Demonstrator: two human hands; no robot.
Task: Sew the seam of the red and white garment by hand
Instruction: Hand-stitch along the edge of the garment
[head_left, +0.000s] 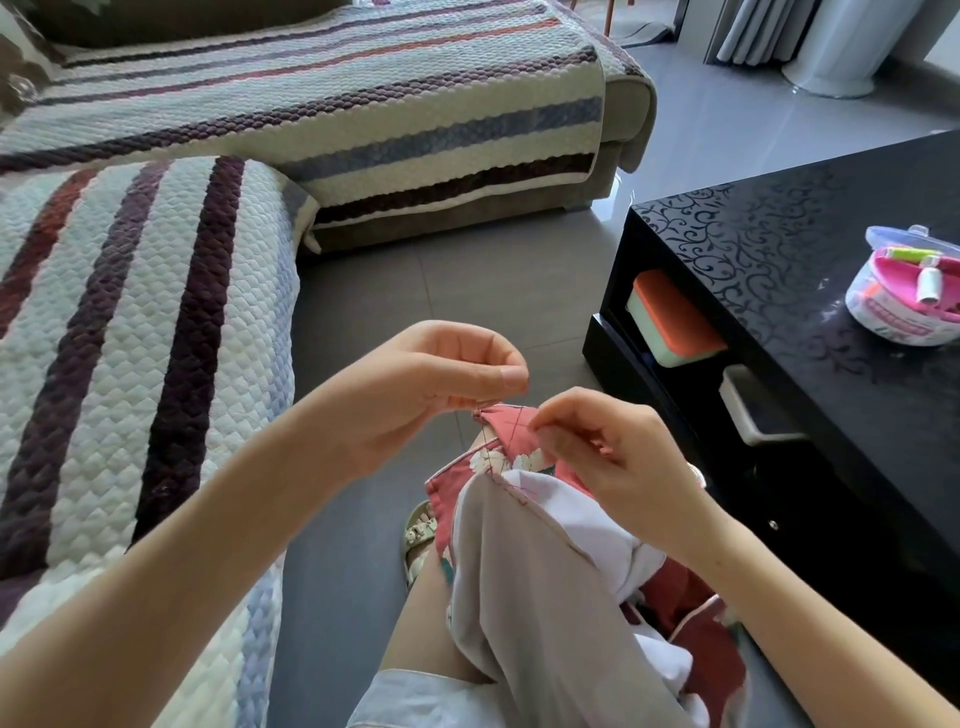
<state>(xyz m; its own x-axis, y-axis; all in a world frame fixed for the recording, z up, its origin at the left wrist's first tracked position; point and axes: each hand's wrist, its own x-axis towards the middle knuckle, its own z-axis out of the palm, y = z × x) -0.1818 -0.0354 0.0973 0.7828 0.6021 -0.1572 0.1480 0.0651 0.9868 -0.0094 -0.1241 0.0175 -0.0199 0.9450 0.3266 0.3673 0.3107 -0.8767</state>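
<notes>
I see the red and white garment (524, 530) draped over my lap and knee, its upper edge lifted between both hands above the grey tiled floor (498, 291). My left hand (441, 384) is closed, thumb and forefinger pinched together just above the folded red corner; I take it to be gripping the needle, though the needle itself is too thin for me to make out. A fine red thread (485, 423) runs from that pinch down to the corner of the cloth and along the seam. My right hand (602, 447) is closed too, its fingertips pinching the red folded edge just beside the white flower print, holding the fabric taut. The two hands are near each other but not touching. A line of stitches (511, 491) shows where the red cloth meets the white lining. Below the garment a sandalled foot (418, 535) rests on the floor. To my left is a sofa under a striped quilted cover (130, 322). To my right stands a black glossy worktop (769, 260) with a round sewing kit box (906, 301) holding spools, well apart from my hands; an orange-lidded box (670, 322) sits on the shelf beneath.
</notes>
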